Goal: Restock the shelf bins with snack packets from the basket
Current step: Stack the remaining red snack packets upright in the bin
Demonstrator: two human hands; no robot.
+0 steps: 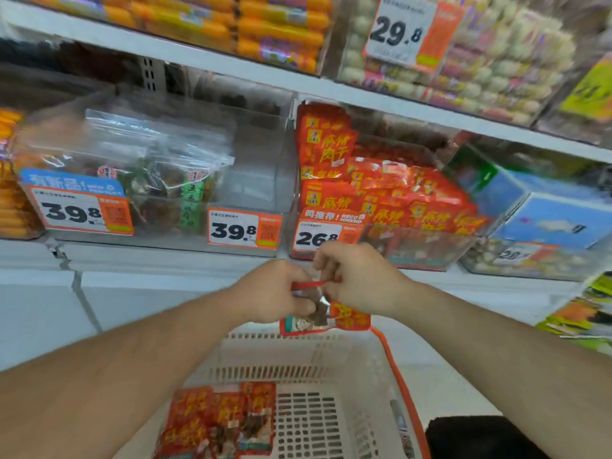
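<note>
Holding the red snack packets [326, 318] pinched in both our left hand [275, 293] and right hand [359, 279] above the basket [331, 362], we should square them, then lift into the red-packet bin [427, 256] beyond it.

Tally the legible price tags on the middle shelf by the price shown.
39.8 tags: 2, the left 39.8 tag and the right 39.8 tag
26.8 tag: 1
Total: 3
A further tag at the far right is too blurred to read.
</note>
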